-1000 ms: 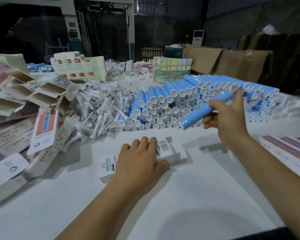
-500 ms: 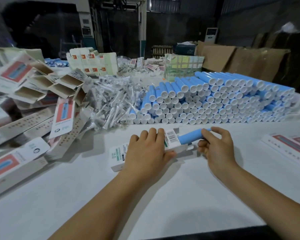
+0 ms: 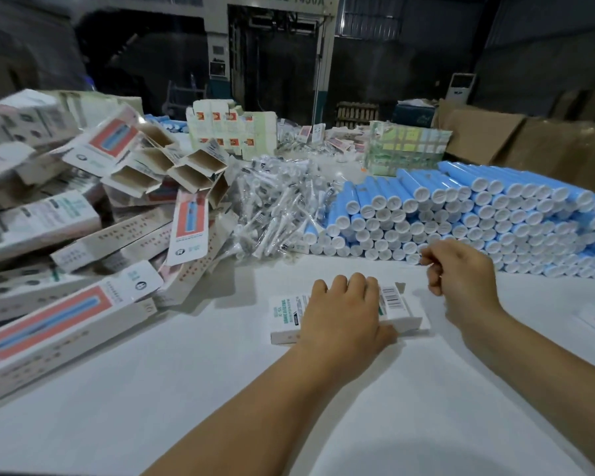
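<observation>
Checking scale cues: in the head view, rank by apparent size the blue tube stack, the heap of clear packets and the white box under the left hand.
1. blue tube stack
2. heap of clear packets
3. white box, smallest even though nearest the camera; partly covered by the left hand

White carton [image 3: 406, 316], green print, black barcode stripes. Light-blue tubes [image 3: 461, 214], white caps. Plain white surface [image 3: 186, 389]. White boxes [image 3: 49, 331], red-and-blue panels. Brown cardboard [image 3: 529, 142] behind.
</observation>
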The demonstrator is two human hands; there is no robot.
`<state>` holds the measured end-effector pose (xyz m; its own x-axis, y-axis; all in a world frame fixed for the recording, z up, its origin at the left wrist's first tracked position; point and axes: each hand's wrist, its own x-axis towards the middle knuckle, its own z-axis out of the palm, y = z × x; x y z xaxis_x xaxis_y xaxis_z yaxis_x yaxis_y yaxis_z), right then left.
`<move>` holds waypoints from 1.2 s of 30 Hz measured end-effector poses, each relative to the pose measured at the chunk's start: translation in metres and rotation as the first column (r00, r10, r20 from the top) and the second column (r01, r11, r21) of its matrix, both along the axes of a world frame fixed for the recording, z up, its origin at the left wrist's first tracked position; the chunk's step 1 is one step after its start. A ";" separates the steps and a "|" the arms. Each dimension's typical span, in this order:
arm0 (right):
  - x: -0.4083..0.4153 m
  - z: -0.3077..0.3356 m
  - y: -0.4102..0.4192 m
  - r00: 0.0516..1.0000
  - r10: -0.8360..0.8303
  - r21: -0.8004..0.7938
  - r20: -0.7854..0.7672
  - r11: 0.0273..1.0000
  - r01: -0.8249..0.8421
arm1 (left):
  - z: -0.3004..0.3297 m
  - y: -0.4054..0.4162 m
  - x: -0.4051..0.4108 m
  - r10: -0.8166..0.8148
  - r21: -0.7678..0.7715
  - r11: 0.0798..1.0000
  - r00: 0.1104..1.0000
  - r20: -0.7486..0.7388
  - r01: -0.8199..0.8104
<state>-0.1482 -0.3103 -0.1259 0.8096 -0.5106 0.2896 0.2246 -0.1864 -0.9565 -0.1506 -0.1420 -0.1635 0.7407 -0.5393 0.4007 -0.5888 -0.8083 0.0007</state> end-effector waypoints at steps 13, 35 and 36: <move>0.151 0.038 0.111 0.961 -0.053 -0.932 -0.272 0.263 -0.250 | 0.003 0.001 0.000 -0.036 0.082 0.996 0.995 -0.092 0.044; -0.012 0.021 -0.021 0.996 -0.075 0.211 0.057 0.976 0.062 | -0.005 -0.003 0.004 -0.008 0.060 0.998 1.000 0.004 0.008; -0.019 0.010 -0.026 0.993 -0.108 0.277 0.057 0.957 0.088 | -0.006 -0.003 0.004 0.003 0.043 0.999 1.000 0.012 -0.004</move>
<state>-0.1672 -0.3358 -0.1161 0.7340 -0.6542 0.1825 0.2876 0.0559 -0.9561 -0.1467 -0.1451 -0.1690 0.7380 -0.5536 0.3857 -0.5856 -0.8095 -0.0415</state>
